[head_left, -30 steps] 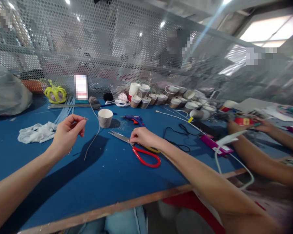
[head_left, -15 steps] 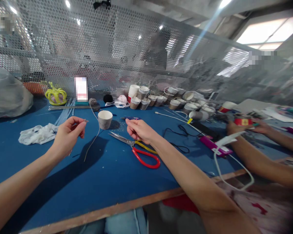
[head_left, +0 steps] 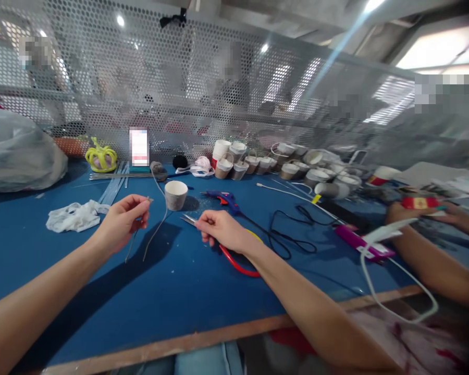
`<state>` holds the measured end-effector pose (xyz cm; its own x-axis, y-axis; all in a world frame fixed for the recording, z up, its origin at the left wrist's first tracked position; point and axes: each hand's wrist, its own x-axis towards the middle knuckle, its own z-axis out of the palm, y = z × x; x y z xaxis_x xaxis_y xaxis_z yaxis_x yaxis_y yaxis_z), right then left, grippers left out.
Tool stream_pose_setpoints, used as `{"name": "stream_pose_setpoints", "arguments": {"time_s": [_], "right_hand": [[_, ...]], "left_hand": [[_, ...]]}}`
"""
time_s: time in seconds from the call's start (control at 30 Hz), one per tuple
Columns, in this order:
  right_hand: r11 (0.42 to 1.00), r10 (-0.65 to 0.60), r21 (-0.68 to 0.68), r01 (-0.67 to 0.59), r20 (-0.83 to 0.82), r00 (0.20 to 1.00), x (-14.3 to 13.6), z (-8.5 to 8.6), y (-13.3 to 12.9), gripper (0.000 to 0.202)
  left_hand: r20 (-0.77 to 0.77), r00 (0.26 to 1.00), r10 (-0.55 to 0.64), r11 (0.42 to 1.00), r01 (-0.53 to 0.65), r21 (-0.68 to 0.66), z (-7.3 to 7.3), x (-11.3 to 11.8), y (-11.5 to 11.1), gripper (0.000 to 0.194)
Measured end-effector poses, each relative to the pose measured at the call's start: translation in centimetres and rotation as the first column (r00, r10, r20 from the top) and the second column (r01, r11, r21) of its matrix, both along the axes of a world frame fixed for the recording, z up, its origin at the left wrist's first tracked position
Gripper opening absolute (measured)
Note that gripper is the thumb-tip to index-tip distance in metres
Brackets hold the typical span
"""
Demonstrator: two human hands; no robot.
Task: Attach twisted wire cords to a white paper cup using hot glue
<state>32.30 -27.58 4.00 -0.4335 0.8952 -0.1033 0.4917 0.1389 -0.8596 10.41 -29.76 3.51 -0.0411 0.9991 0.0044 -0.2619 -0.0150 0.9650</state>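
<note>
My left hand point(head_left: 121, 221) pinches a thin grey strand point(head_left: 131, 247); a short end shows above the fingertips and a tail hangs below. Beside it stands a small paper cup point(head_left: 175, 198) with a grey yarn-like outside. Another strand point(head_left: 155, 235) runs from a grey yarn ball point(head_left: 158, 171) past the cup's left side. My right hand point(head_left: 222, 229) is closed, thumb against fingers, over the scissors point(head_left: 238, 264) with red and yellow handles, hiding their middle. Whatever its fingertips may hold is too small to see. Behind it lies a blue glue gun point(head_left: 227, 201).
White crumpled material point(head_left: 74, 216) and clear glue sticks point(head_left: 115, 185) lie left. Several covered cups point(head_left: 263, 165) line the mesh screen. A black cable point(head_left: 293, 245) and a purple power strip point(head_left: 361, 242) lie right, near a co-worker's hands point(head_left: 400, 212).
My right hand has come down and towards me, from by the glue gun to over the scissors. The strand's tail now hangs clearly below my left hand. The view has shifted slightly.
</note>
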Motion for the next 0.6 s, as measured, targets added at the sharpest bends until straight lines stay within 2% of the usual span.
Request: {"name": "stream_pose_setpoints", "arguments": {"time_s": [0.13,0.2,0.3,0.43,0.53,0.6], "right_hand": [[0.987,-0.037,0.160,0.027,0.056,0.998,0.8,1.3,-1.3,0.040],[0.985,-0.023,0.172,0.015,0.046,0.999,1.5,2.0,-2.1,0.039],[0.998,0.053,0.040,-0.053,-0.005,0.999,2.6,2.9,-3.5,0.024],[0.995,0.023,-0.102,-0.021,0.016,1.000,4.8,4.1,-5.5,0.021],[0.969,0.040,-0.248,0.015,0.216,0.975,7.1,4.9,-7.4,0.027],[0.949,0.122,-0.314,0.015,0.411,0.903,8.7,5.3,-8.8,0.033]], "left_hand": [[0.070,0.994,-0.089,0.996,0.091,-0.028,-0.2,0.1,-0.1,0.018],[0.089,0.990,-0.109,0.993,0.112,-0.027,-0.2,0.2,-0.2,0.017],[0.100,0.986,-0.129,0.991,0.132,-0.022,-0.1,0.4,-0.4,0.016],[0.102,0.985,-0.139,0.989,0.143,-0.032,0.1,0.4,-0.6,0.016],[0.104,0.985,-0.137,0.990,0.141,-0.032,0.1,0.4,-0.5,0.017],[0.095,0.986,-0.138,0.989,0.141,-0.033,0.0,0.4,-0.5,0.017]]}}
